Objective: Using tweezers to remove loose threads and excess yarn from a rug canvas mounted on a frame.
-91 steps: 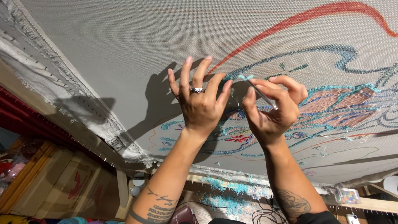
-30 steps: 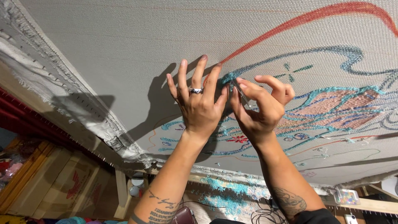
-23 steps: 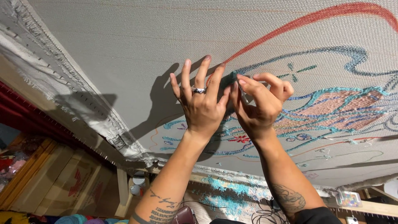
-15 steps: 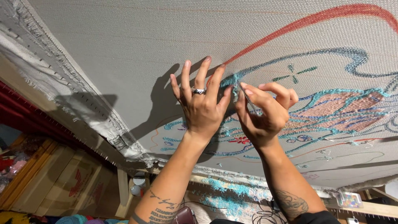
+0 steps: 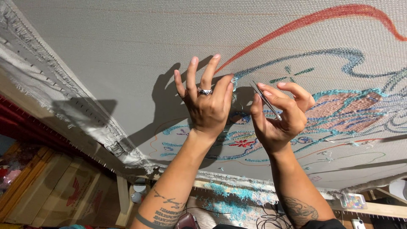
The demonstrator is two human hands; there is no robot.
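Stretched overhead on a wooden frame (image 5: 381,208): a grey backing cloth (image 5: 140,38), its frayed edge pinned along the left, carrying a red arc (image 5: 296,23) and a teal, pink and blue tufted design (image 5: 339,110). At centre, left hand (image 5: 207,106), ringed, fingers spread and released, fingertips pressed flat against the cloth just beside the stitched teal line. To its right, right hand (image 5: 280,116), thumb and forefinger pinched on slim metal tweezers (image 5: 266,101), tip angled up toward the weave, just short of touching. Below, loose teal yarn clippings (image 5: 237,197) scattered along the lower rail; a small clear box of coloured bits (image 5: 351,200) resting at the right end.

Possible trouble from here, as a judgement only: a sharp tweezer tip pushed at that angle likely to snag or part the open weave; a pull on the wrong loop liable to drag out neighbouring tufts; a slipping pinch apt to drop the tweezers; steadying fingertips close enough to be pricked.
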